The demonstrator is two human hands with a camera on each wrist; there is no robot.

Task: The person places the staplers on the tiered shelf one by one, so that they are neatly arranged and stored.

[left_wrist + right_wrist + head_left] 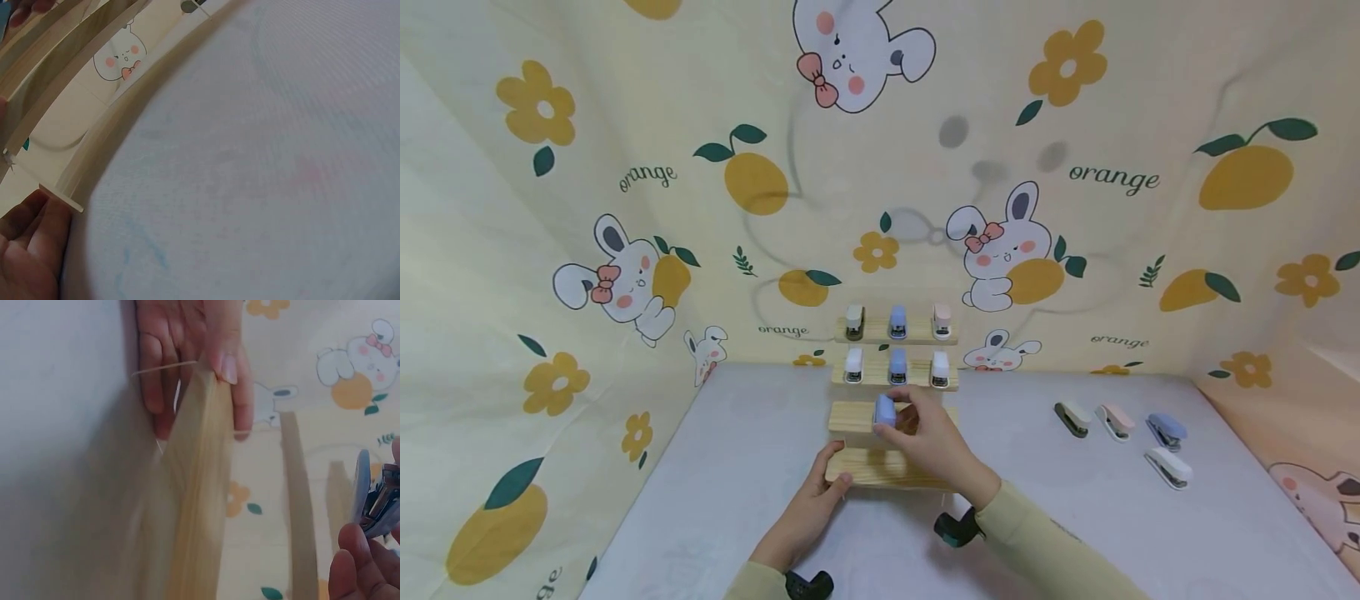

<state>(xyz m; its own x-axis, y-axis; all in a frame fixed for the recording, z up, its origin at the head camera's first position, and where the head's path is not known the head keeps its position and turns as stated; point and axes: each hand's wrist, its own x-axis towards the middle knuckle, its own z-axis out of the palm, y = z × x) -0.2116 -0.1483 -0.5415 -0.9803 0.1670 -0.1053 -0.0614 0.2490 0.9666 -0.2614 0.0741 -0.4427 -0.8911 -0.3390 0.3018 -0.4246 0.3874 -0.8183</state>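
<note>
My right hand (934,442) pinches a small blue stapler (885,412) between thumb and fingers, over the second-lowest board of a tiered wooden display rack (880,468). Its metal works face sideways in the right wrist view, where the stapler (361,487) is partly cut off by the frame edge. At the rack's lowest board, my left hand (815,493) grips the left end, thumb on the front edge. That thumb and board (209,481) also show in the right wrist view. On the two upper tiers stand several mini staplers, among them a blue one (898,367) and a white one (853,365).
To the right on the pale tabletop (1037,467) lie loose staplers: a grey-green one (1072,418), a pink one (1116,422), a blue one (1167,431) and a white one (1168,467). A printed cloth (880,167) hangs behind the rack and along the sides.
</note>
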